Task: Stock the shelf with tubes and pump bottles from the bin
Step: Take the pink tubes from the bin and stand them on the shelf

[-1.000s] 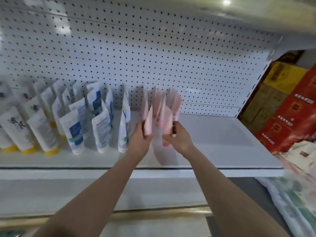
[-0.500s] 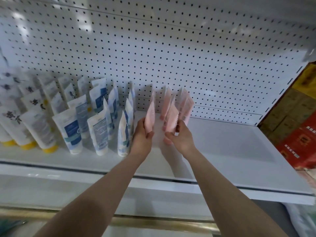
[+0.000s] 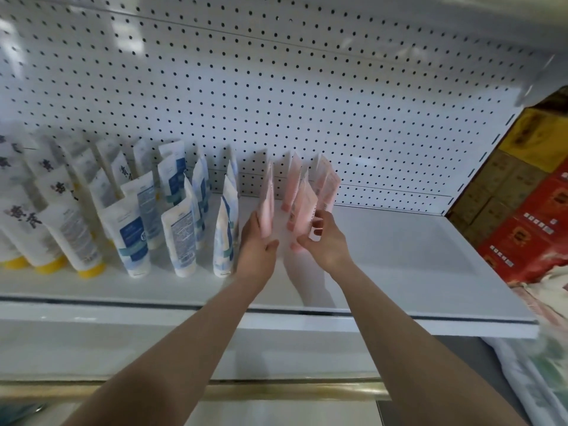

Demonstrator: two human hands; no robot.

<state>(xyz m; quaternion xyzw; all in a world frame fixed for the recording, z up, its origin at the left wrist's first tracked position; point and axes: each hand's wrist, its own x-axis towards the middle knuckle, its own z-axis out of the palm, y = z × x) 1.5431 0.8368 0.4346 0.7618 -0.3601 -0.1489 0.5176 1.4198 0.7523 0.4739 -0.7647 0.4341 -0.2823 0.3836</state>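
Both my hands reach onto the white shelf [image 3: 399, 265] in front of the pegboard. My left hand [image 3: 256, 244] grips a pink tube [image 3: 266, 207] standing cap-down, just right of the blue-and-white tubes [image 3: 181, 229]. My right hand [image 3: 325, 241] pinches another pink tube [image 3: 304, 210], which is tilted. Behind them stand more pink tubes [image 3: 325, 186] against the pegboard. White tubes with yellow caps [image 3: 64, 238] fill the shelf's left end. The bin is out of view.
The pegboard back wall [image 3: 307, 103] rises behind the shelf. The right half of the shelf is bare. Stacked red and yellow cartons [image 3: 528, 216] stand past the shelf's right end, with a patterned bag [image 3: 550, 358] below them.
My hands have moved apart slightly, with the left tube pulled leftward away from the pink group. The camera has shifted, so the shelf sits differently in the frame.
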